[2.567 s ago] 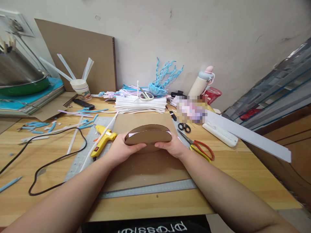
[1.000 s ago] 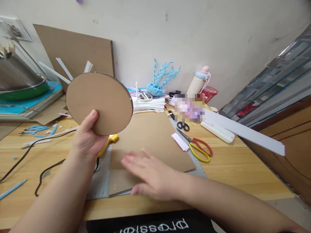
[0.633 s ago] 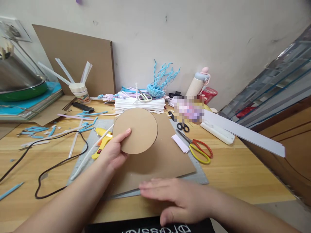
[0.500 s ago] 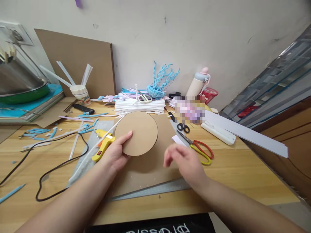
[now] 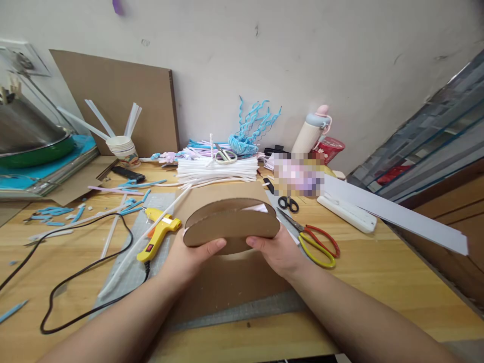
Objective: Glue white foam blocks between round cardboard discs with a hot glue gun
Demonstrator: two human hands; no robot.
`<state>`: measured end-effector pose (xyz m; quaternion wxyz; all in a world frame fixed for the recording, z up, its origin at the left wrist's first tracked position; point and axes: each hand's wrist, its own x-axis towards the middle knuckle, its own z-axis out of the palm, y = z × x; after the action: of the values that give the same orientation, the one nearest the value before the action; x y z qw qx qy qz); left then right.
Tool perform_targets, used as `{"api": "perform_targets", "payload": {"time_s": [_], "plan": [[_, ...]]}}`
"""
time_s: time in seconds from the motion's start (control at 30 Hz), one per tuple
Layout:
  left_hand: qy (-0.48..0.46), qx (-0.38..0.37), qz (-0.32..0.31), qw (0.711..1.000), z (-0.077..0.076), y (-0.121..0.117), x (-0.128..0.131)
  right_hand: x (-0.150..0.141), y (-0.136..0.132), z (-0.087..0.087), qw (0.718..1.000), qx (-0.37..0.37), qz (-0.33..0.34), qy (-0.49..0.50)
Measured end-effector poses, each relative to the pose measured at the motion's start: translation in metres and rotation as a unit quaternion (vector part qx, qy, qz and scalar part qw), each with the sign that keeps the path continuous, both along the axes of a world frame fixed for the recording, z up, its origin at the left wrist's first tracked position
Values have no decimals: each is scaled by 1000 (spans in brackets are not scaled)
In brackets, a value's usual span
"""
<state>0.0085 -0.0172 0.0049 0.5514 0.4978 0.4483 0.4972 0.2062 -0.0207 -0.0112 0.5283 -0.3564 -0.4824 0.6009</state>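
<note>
The left hand and right hand are holding two cardboard discs by opposite sides, over the sheet; the thumbs are pressing on the near face, while the other fingers are mostly hiding behind (how far they are curling, I cannot tell). A gap is showing between the discs, a white piece peeking out at its right. They are probably weighing little and feeling stiff, dry rather than slippery; a hard pinch would be denting the rims, so both edges are offering the best hold. The glue gun is lying on the left.
</note>
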Motion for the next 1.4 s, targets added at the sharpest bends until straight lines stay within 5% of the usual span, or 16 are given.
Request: {"api": "perform_targets", "payload": {"time_s": [0.23,0.5,0.6,0.7,0.87,1.2,1.4], "plan": [[108,186,-147,965,22,5,-16,21,-6,29,971,201,78,-99],[122,195,-157,960,23,6,-18,24,-11,25,970,212,68,-94],[129,117,-110,978,20,4,-16,22,-8,27,980,150,67,-109],[53,-54,-56,996,15,4,-11,17,-2,25,994,25,60,-84],[-37,-256,-89,962,10,9,-3,7,4,7,977,-201,69,30],[-54,-293,-110,948,5,14,-6,4,6,-7,951,-297,60,61],[-71,-329,-68,939,5,17,-7,7,12,-13,930,-352,58,87]]}}
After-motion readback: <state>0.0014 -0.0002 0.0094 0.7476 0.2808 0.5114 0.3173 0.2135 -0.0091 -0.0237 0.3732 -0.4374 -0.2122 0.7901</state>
